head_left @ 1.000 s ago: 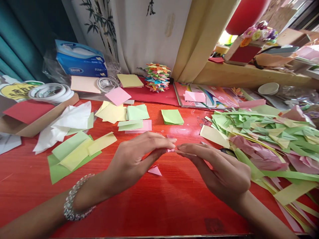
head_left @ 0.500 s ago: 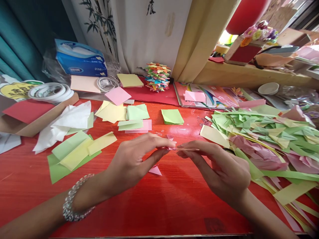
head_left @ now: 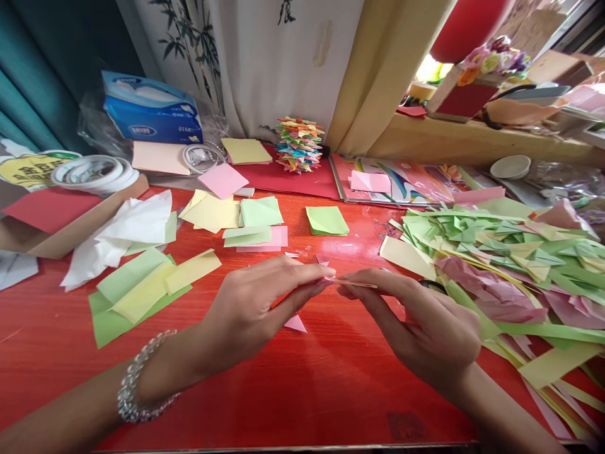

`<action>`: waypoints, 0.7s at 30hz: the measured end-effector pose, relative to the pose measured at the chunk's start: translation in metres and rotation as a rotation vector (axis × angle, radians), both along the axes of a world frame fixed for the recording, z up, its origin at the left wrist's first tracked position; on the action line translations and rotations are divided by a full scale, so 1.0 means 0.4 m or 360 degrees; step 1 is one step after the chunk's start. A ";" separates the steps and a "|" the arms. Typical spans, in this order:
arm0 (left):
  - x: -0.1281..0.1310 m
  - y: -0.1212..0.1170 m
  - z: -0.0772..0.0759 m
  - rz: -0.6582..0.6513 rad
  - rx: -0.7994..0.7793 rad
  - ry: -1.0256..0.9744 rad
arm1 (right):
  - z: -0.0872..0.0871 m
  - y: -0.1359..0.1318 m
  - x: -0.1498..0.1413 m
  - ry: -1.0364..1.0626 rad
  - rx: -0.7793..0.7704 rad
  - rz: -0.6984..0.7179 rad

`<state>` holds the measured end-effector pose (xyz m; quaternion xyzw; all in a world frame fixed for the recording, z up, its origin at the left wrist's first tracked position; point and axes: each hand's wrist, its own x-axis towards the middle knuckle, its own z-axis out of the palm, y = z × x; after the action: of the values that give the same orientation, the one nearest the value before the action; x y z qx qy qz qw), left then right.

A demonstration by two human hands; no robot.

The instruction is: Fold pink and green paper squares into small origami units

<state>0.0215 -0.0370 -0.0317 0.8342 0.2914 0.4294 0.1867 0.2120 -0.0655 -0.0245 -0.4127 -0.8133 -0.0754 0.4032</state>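
Above the middle of the red table, my left hand and my right hand pinch a small piece of folded pink paper between thumbs and fingertips. It is seen nearly edge-on, and the fingers hide much of it. The fingertips of both hands almost meet. A pink paper triangle lies on the table beneath my left hand, partly covered. Just beyond the fingertips another small pink paper point shows. Near my right hand lies a cream paper slip.
Green paper squares lie ahead of my hands. At right is a heap of folded green paper pieces with crumpled pink paper. A colourful folded-paper tower stands at the back. Tape rolls sit in a box at left.
My right hand has shifted slightly to the right and the pink paper tilts a little more. Both hands keep their pinch. The camera view has moved slightly.
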 end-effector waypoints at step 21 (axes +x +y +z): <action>-0.004 -0.010 0.008 0.0061 -0.0174 0.0030 | 0.008 -0.006 -0.002 0.0842 -0.0872 0.0332</action>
<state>0.0199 -0.0411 -0.0283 0.8209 0.3323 0.4084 0.2210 0.2110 -0.0680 -0.0215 -0.4254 -0.7088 0.2948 0.4793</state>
